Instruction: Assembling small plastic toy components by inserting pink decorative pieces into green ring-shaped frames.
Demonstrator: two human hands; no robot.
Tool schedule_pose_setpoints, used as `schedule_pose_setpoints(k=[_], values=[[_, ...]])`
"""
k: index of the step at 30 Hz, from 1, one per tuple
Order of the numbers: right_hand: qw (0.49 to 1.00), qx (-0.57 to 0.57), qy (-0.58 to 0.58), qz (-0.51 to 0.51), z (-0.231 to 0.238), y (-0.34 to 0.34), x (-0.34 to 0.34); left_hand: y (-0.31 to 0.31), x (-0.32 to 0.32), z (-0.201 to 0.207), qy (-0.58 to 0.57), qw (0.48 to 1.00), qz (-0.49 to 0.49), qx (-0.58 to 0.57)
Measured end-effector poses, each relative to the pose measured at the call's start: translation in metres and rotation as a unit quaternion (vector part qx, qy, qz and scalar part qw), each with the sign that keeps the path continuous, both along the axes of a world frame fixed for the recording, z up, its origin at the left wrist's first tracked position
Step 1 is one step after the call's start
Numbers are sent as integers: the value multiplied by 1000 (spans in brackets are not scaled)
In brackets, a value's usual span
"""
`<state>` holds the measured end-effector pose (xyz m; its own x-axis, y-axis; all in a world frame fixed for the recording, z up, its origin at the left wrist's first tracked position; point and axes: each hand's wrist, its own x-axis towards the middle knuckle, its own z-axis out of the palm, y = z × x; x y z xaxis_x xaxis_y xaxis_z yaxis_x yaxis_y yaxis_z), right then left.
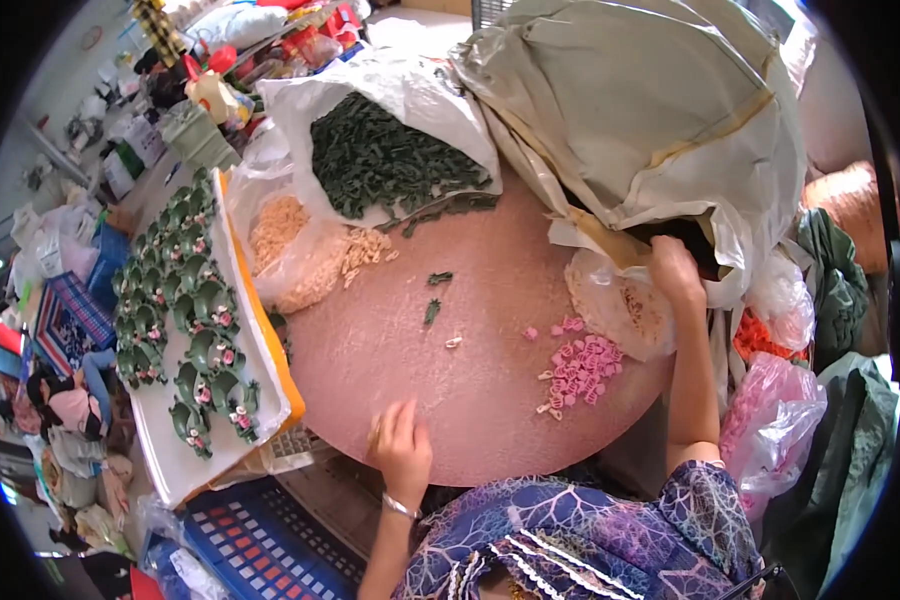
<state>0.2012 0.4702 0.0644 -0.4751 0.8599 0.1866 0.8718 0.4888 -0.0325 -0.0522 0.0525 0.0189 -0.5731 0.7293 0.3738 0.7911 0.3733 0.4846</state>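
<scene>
A pale wall (55, 85) stands beyond the round pink table (490, 410)

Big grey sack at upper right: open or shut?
Open. The sack has a dark gaping mouth, with the right hand at its edge.

Pink pieces (586, 368), dark-green pieces (390, 160), branch-patterned purple-blue garment (610, 515)

R hand (678, 275): fingertips hidden at mouth of grey bag (620, 90); bag contents obscured. Far-L bkgd. clutter (70, 405): too small to ID.
</scene>
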Motion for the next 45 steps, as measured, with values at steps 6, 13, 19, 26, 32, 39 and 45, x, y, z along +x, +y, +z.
schedule_pose_setpoints(k=[6,13,19,26,32,39,45], values=[[985,-113,-81,-106,10,50,-35,103,-64,5,51,983,-162,-74],[973,-135,-50,-183,-96,115,28,193,-108,-32,162,940,-276,-120],[948,-228,103,-196,-18,55,-25,238,-168,0,284,954,-76,-63],[968,-19,205,-146,-104,138,14,156,-100,-7,134,981,-137,-21],[973,-61,154,-160,-94,144,-5,110,-23,-26,62,975,-182,-114],[976,-69,149,-145,-87,165,10,135,66,-17,-207,936,-284,18],[976,-87,157,-125,-97,156,22,115,34,-3,-40,979,-200,16]])
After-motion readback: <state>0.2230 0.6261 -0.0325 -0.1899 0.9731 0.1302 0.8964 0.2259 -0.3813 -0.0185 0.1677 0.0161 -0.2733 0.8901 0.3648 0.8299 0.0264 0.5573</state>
